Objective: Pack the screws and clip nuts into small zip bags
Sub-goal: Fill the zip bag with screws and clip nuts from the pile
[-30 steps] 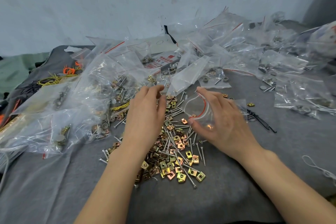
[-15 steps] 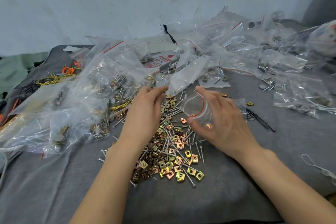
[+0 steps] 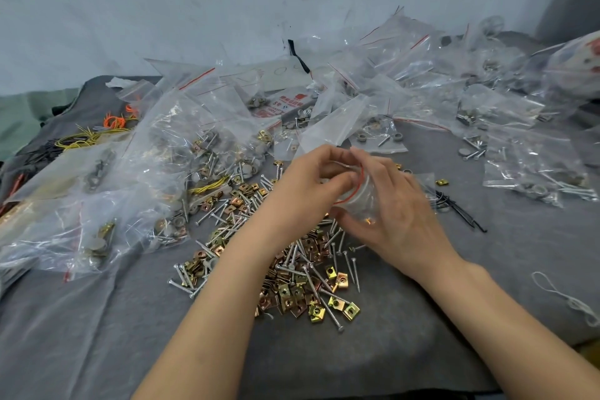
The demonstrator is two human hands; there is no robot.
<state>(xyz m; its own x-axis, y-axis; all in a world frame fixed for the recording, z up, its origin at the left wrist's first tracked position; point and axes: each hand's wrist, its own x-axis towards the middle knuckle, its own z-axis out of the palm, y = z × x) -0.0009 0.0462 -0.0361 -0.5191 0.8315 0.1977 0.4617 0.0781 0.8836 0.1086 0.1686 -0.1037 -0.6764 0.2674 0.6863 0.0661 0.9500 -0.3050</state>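
Note:
A loose heap of brass-coloured clip nuts [image 3: 293, 297] and silver screws [image 3: 330, 313] lies on the grey cloth [image 3: 406, 318] in front of me. My right hand [image 3: 393, 214] holds a small clear zip bag [image 3: 360, 201] with a red seal line just above the heap; something orange shows inside it. My left hand [image 3: 308, 182] has its fingers curled at the bag's mouth, meeting my right fingertips there. Whether it pinches a part or the bag's rim is hidden.
Many clear zip bags [image 3: 181, 153] with hardware pile up to the left and across the back [image 3: 422, 81]. Yellow and orange wire ties [image 3: 94, 133] lie far left, black ties [image 3: 454, 208] right of my hands, a white cord [image 3: 565, 295] at right.
My left hand moved right from the heap's far edge to the mouth of the small bag. My right hand stayed holding the bag, raised slightly.

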